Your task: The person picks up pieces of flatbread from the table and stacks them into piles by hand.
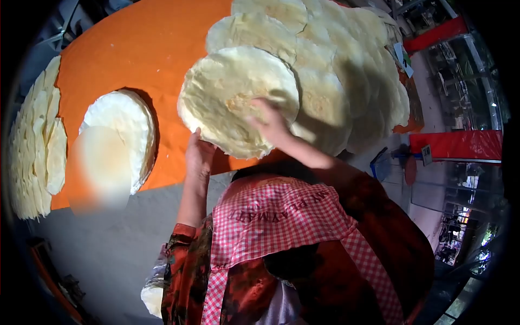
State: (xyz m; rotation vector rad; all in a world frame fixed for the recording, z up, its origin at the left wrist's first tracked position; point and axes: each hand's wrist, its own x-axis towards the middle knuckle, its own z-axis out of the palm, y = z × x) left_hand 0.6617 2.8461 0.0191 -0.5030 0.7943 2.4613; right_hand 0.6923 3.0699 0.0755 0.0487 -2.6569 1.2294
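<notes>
Close in front of my body lies a large round flatbread, pale with a browned patch near its middle. My left hand is at its near left edge, fingers wrapped round the rim and thumb upward. Over the right half of the flatbread is my right hand, blurred, its fingers apart and nothing visible in them. More thin flatbreads overlap in a wide spread behind and to the right, partly hidden by the large one.
An orange cloth covers the table. A stack of round flatbreads sits to the left, partly behind a blurred patch. Layered flatbreads line the far left edge. Red-fronted shelving stands at the right.
</notes>
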